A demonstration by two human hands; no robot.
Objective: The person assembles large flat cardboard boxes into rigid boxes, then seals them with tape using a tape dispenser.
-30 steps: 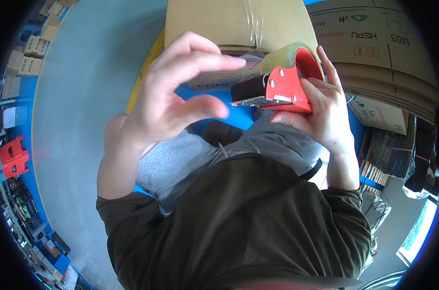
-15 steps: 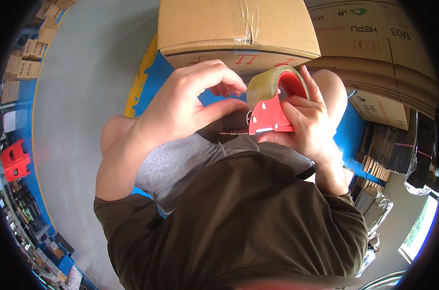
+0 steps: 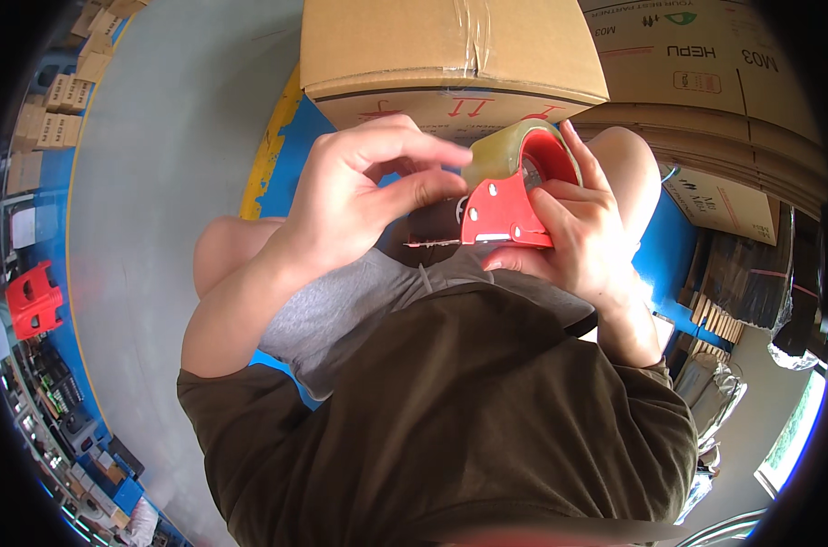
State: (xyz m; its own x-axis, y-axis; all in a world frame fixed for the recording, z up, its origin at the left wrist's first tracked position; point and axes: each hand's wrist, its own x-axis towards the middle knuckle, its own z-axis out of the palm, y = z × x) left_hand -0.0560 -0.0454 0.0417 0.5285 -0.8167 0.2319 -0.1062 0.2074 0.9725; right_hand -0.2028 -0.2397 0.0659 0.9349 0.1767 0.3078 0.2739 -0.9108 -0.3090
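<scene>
Right hand (image 3: 589,239): closed around the body of the red tape dispenser (image 3: 509,211), which is held upright in front of the chest, just below the near face of the cardboard box (image 3: 450,55).
Left hand (image 3: 364,196): curled but grasping nothing whole; thumb and forefinger are pinched together at the edge of the tape roll (image 3: 503,153), on the dispenser's left side.
Tape roll: seated in the dispenser; a clear, yellowish roll. Whether a free end has been lifted cannot be told.
Cardboard box: closed, above the dispenser; one strip of clear tape is already laid along its top seam.
Progress: judged as preparation only; the tape end appears to be sought, and no tape is drawn toward the box.
Surroundings: a grey floor (image 3: 172,182) to the left of the box, more printed cartons (image 3: 705,73) to its right.
</scene>
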